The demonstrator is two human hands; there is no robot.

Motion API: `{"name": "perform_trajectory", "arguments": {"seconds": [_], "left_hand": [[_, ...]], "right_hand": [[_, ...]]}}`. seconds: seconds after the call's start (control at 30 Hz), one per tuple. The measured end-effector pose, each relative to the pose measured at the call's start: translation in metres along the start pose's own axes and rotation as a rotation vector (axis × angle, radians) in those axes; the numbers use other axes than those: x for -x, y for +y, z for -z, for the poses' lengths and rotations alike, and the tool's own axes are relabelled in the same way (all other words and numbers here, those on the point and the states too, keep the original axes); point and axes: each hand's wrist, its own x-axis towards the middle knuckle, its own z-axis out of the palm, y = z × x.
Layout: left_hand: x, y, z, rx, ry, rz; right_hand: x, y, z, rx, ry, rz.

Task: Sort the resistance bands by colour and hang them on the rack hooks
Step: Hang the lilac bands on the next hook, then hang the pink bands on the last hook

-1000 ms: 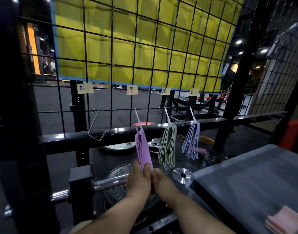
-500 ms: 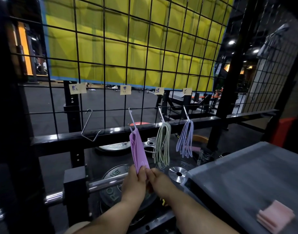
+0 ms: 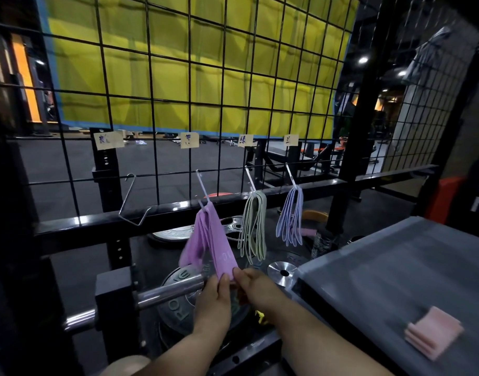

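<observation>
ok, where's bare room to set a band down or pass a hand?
Free: grey table top left of the pink bands; the span between empty hook and purple bands. Crowded: green bands and blue bands hang close together; left hand and right hand pinch the purple ends.

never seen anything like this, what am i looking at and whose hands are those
There is no machine: the one picture comes from a camera worn on a person's head, looking down at their own arms. The left hand and right hand pinch the bottom of purple resistance bands hanging from a hook on a wire grid. Green bands and pale blue bands hang on hooks further right; the leftmost hook is bare. Folded pink bands lie on the grey surface at right.
</observation>
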Motion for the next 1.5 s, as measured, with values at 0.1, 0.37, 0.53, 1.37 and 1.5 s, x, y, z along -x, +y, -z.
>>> {"name": "perform_trajectory", "arguments": {"seconds": [0.1,0.37,0.53,1.37,1.5], "left_hand": [[0.003,0.001,-0.005,-0.006,-0.007,-0.008],[0.012,-0.001,-0.036,-0.192,-0.19,-0.024],[0.011,0.019,-0.073,-0.239,-0.274,-0.106],[0.087,0.105,-0.277,-0.601,-0.814,-0.255],[0.091,0.108,-0.289,-0.555,-0.826,-0.255]], "right_hand": [[0.002,0.006,0.006,0.136,0.024,0.006],[0.005,0.028,0.036,0.286,0.096,-0.12],[0.012,0.051,0.074,0.286,0.176,-0.227],[0.111,0.18,0.27,0.545,0.617,-0.495],[0.115,0.18,0.273,0.547,0.486,-0.54]]}}
